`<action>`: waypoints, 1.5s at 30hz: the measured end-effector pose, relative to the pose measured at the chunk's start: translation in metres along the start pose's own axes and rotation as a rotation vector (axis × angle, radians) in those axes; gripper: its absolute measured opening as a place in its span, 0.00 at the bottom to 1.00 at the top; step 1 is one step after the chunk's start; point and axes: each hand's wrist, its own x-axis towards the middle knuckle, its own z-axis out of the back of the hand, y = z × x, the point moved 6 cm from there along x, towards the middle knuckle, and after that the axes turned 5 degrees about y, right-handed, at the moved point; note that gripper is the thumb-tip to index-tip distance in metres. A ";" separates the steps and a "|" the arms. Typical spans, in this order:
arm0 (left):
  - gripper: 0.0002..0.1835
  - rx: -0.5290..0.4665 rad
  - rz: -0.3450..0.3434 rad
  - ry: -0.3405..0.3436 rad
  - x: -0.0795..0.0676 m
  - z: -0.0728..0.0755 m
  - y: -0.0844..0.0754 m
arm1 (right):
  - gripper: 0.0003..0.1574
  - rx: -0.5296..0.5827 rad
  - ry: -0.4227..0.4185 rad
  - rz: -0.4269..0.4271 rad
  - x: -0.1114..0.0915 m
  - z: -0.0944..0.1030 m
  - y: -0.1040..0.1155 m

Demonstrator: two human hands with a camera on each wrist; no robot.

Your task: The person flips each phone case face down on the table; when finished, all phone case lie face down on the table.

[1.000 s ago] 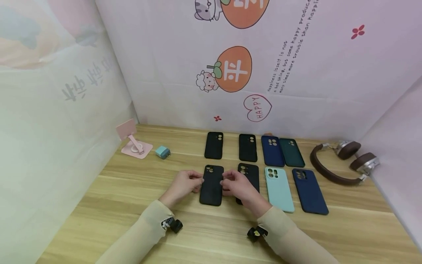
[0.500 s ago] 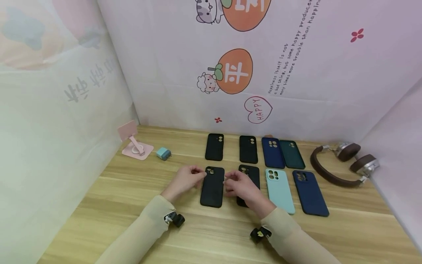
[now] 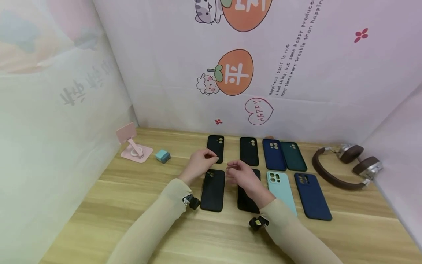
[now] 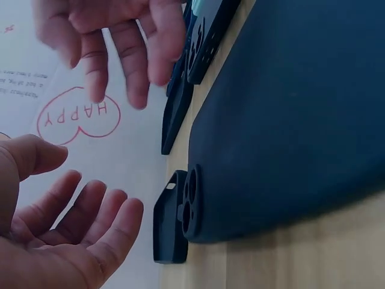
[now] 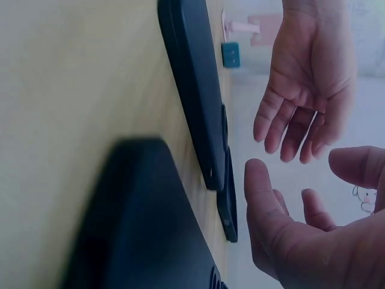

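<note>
In the head view a black phone case (image 3: 212, 192) lies on the table at the front left of two rows, camera cutouts at its far end. My left hand (image 3: 199, 165) is over its far end, fingertips overlapping the near edge of another black case (image 3: 215, 145) behind. My right hand (image 3: 243, 179) hovers above a second front-row black case (image 3: 247, 200), hiding part of it. Both wrist views show the fingers loosely bent and holding nothing: the left hand (image 4: 72, 241) and the right hand (image 5: 319, 235) face each other, apart, above the cases.
Rightward lie a mint case (image 3: 282, 192), a navy case (image 3: 313, 196), and behind them black (image 3: 249, 152), blue (image 3: 274, 154) and green (image 3: 293, 156) cases. Brown headphones (image 3: 336, 183) sit far right. A pink stand (image 3: 136, 151) and a blue charger (image 3: 163, 156) are on the left.
Both hands have left the sides of the front-left black case. The left hand has moved forward toward the back-row case; the right hand has shifted slightly forward and right.
</note>
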 end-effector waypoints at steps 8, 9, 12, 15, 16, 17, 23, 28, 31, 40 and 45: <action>0.08 0.029 0.015 -0.091 0.030 0.005 0.013 | 0.26 0.018 -0.014 0.021 0.032 0.007 0.011; 0.08 0.030 0.020 -0.097 0.034 0.006 0.016 | 0.26 0.013 -0.018 0.023 0.036 0.008 0.012; 0.09 0.033 0.040 -0.107 0.041 0.011 0.023 | 0.26 -0.002 -0.028 0.017 0.049 0.014 0.015; 0.10 0.037 0.052 -0.109 0.047 0.014 0.027 | 0.27 -0.014 -0.049 -0.004 0.060 0.020 0.016; 0.10 0.033 0.054 -0.106 0.048 0.014 0.028 | 0.28 -0.017 -0.054 -0.011 0.064 0.022 0.016; 0.10 0.030 0.059 -0.104 0.049 0.015 0.029 | 0.28 -0.019 -0.060 -0.017 0.067 0.023 0.015; 0.10 0.018 0.086 -0.102 0.056 0.015 0.042 | 0.27 0.019 -0.051 -0.074 0.090 0.026 0.006; 0.13 0.016 0.074 -0.083 0.066 0.016 0.048 | 0.27 -0.009 -0.082 -0.122 0.104 0.027 0.005; 0.14 0.006 0.068 -0.065 0.070 0.018 0.048 | 0.27 -0.034 -0.090 -0.144 0.108 0.026 0.008; 0.14 0.023 0.053 -0.070 0.070 0.020 0.045 | 0.33 0.008 -0.076 -0.193 0.114 0.022 0.010; 0.14 -0.006 0.067 -0.075 0.067 0.019 0.044 | 0.33 0.052 -0.069 -0.226 0.117 0.021 0.006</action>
